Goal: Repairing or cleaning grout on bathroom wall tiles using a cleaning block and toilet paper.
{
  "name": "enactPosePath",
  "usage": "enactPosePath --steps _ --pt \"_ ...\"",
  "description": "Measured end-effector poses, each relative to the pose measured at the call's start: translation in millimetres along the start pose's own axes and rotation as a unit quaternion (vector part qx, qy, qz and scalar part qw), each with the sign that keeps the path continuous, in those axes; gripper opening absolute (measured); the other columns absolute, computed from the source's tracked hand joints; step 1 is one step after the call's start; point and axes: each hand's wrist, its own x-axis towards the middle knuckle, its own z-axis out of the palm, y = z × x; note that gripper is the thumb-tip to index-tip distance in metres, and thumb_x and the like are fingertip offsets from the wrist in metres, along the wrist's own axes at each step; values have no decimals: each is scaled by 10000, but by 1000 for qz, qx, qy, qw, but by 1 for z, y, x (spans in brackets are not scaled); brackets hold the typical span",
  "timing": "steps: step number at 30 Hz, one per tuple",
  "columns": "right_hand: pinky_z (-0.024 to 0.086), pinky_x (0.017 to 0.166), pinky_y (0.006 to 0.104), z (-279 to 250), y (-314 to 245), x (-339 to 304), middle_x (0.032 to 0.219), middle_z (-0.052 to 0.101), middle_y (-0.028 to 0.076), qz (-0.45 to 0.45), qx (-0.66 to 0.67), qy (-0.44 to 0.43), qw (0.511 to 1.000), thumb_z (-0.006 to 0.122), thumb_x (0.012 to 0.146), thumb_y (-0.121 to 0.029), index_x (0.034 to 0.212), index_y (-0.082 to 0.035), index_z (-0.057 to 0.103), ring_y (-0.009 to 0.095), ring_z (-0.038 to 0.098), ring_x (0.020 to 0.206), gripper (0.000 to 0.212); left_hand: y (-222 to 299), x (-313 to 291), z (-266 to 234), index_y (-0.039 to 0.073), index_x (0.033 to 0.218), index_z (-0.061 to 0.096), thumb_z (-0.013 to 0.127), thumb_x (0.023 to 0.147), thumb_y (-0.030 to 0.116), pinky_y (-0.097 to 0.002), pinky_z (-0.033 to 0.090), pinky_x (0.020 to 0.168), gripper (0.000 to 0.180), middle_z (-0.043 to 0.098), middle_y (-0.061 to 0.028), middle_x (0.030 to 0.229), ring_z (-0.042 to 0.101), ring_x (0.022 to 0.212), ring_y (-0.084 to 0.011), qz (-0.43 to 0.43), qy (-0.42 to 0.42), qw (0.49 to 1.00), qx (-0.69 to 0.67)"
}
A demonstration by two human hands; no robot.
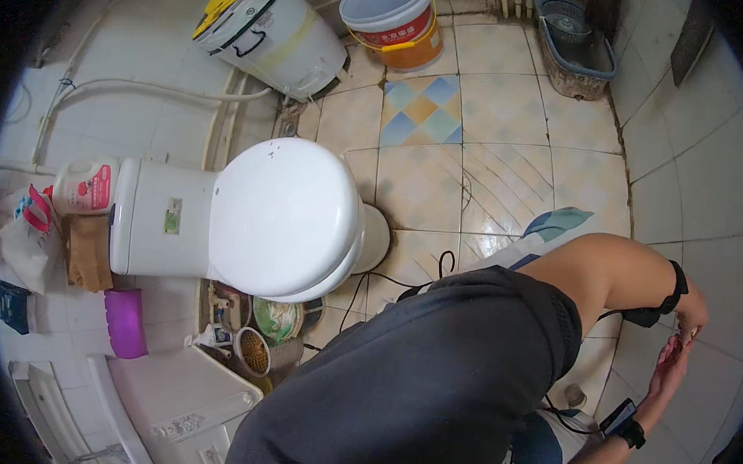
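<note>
Both my hands are at the far right, close to the tiled wall (716, 168). My left hand (691, 315) reaches out from the dark sleeve, a black band on its wrist, its fingers bent down. Just below it my right hand (669, 369) comes up from the lower edge with a black device strapped to the wrist (627, 428). Its palm is turned up and its fingers are stretched. The fingertips of the two hands touch. I see nothing held in either; the left hand's grip is too small to read. A thin black cable (592, 316) runs along my arm.
A white toilet (283, 218) with its lid down and cistern (160, 219) stands at centre left. Behind are a small white washing machine (269, 30), an orange-and-white bucket (393, 21) and a blue basket (574, 49). Bowls and a strainer (253, 352) lie under the toilet.
</note>
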Motion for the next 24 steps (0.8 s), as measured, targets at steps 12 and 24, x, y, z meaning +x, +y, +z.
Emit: enactPosePath --steps 12,24 --pt "472 808 257 -40 5 -41 1204 514 114 96 19 29 995 434 912 -430 1259 -84 432 162 560 970 490 -4 8 27 93 1125 570 619 780 439 -378 446 824 492 610 -101 1057 567 951 -263 207 16 960 -187" --pt "544 664 318 -189 135 -85 1066 518 163 272 -94 279 916 534 859 -271 1145 -11 449 234 620 860 396 -131 55 56 -13 685 623 675 669 314 -336 494 578 332 611 -113 643 578 547 -209 -245 -154 956 -54"
